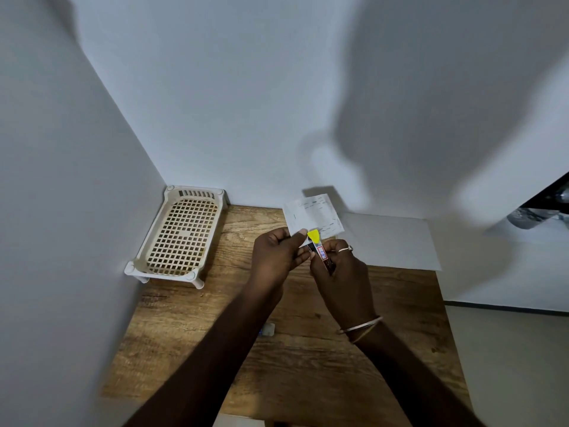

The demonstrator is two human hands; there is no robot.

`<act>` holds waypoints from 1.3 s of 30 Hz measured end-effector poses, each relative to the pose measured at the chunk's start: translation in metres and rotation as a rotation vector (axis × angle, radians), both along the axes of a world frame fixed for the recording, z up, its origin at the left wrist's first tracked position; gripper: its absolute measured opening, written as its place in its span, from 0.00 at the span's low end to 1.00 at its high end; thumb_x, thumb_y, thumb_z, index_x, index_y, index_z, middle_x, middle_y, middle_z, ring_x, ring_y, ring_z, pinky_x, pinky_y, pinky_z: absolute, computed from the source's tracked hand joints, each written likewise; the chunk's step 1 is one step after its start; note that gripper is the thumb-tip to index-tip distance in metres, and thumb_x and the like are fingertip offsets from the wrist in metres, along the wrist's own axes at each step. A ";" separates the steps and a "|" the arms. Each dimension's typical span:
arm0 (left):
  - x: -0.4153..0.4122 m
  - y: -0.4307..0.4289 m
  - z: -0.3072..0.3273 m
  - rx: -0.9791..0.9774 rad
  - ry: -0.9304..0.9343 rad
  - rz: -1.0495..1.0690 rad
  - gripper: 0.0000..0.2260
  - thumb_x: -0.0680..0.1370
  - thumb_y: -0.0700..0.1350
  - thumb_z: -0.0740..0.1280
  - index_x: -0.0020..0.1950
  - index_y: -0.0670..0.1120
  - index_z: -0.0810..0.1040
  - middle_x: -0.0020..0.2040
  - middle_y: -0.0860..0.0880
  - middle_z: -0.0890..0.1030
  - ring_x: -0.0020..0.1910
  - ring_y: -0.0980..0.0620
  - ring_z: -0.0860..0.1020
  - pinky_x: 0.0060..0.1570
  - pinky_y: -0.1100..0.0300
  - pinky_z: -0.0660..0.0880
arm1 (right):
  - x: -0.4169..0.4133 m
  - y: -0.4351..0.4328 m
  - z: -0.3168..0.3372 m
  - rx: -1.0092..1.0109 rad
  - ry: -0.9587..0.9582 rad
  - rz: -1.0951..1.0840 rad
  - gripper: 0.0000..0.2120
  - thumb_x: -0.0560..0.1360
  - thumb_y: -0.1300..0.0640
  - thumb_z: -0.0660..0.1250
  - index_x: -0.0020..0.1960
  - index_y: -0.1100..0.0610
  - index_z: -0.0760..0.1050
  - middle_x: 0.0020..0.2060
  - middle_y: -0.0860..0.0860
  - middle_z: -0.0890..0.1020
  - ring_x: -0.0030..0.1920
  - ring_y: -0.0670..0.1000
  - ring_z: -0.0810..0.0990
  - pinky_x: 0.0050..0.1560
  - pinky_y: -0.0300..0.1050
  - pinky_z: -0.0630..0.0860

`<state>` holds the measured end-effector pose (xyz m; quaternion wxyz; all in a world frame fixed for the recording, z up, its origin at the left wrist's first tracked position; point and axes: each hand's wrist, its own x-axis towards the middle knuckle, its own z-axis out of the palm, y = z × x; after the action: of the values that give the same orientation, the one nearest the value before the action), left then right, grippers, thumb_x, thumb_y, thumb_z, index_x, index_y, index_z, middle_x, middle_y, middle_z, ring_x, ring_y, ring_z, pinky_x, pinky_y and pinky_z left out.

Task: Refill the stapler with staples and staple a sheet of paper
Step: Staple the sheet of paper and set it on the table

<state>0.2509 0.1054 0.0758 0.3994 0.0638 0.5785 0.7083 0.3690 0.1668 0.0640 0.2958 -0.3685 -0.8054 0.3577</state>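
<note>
My left hand (277,254) pinches the lower corner of a small printed sheet of paper (312,215), held up above the wooden table (191,334). My right hand (341,269) grips a small stapler (321,252) with a yellow front tip and a red-and-white label. The stapler's front end meets the paper's corner right beside my left thumb. A small pale staple box (268,329) lies on the table below my left forearm, partly hidden by it.
A cream perforated plastic tray on short legs (181,235) stands at the table's back left corner against the wall. A large white sheet (391,241) lies flat at the back right. White walls close in at the left and back.
</note>
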 end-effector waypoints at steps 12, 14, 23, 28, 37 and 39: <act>0.006 0.004 0.000 0.008 0.222 -0.014 0.07 0.79 0.37 0.71 0.41 0.41 0.82 0.27 0.55 0.79 0.33 0.56 0.82 0.43 0.56 0.83 | 0.005 -0.002 -0.005 0.076 0.048 0.037 0.08 0.81 0.56 0.63 0.57 0.58 0.69 0.37 0.54 0.83 0.36 0.55 0.83 0.34 0.54 0.76; 0.005 0.003 -0.001 0.014 0.221 -0.005 0.06 0.79 0.37 0.70 0.42 0.41 0.82 0.26 0.55 0.79 0.33 0.56 0.83 0.43 0.57 0.83 | 0.004 -0.002 -0.004 0.074 0.062 0.044 0.08 0.82 0.55 0.62 0.58 0.58 0.67 0.36 0.55 0.83 0.36 0.55 0.83 0.33 0.56 0.77; 0.002 0.004 -0.001 0.010 0.139 0.039 0.06 0.79 0.40 0.72 0.50 0.37 0.84 0.39 0.38 0.80 0.41 0.49 0.85 0.47 0.55 0.83 | 0.007 -0.001 -0.008 0.060 0.006 0.054 0.08 0.81 0.56 0.63 0.58 0.55 0.68 0.39 0.51 0.83 0.37 0.52 0.83 0.35 0.53 0.78; -0.007 0.002 -0.003 -0.011 0.075 0.057 0.08 0.79 0.40 0.71 0.54 0.36 0.83 0.48 0.39 0.86 0.49 0.44 0.86 0.48 0.56 0.83 | 0.011 0.000 -0.021 0.019 -0.012 0.037 0.07 0.80 0.57 0.65 0.55 0.53 0.69 0.39 0.49 0.83 0.37 0.50 0.83 0.36 0.52 0.79; -0.004 0.001 -0.009 -0.044 0.024 0.054 0.08 0.79 0.39 0.71 0.55 0.37 0.82 0.50 0.39 0.86 0.49 0.43 0.86 0.50 0.53 0.83 | 0.022 0.018 -0.063 -0.385 0.020 -0.025 0.07 0.74 0.56 0.73 0.48 0.52 0.76 0.42 0.48 0.84 0.43 0.48 0.84 0.46 0.56 0.82; -0.003 0.000 -0.011 -0.048 0.016 0.044 0.08 0.79 0.40 0.71 0.56 0.37 0.82 0.50 0.38 0.86 0.49 0.43 0.86 0.51 0.51 0.83 | 0.028 0.020 -0.076 -0.340 -0.038 -0.051 0.07 0.71 0.57 0.75 0.47 0.53 0.78 0.41 0.45 0.83 0.43 0.42 0.81 0.45 0.48 0.79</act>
<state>0.2484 0.1052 0.0652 0.3806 0.0469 0.5997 0.7024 0.3968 0.1864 -0.0115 0.2227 -0.4404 -0.7291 0.4741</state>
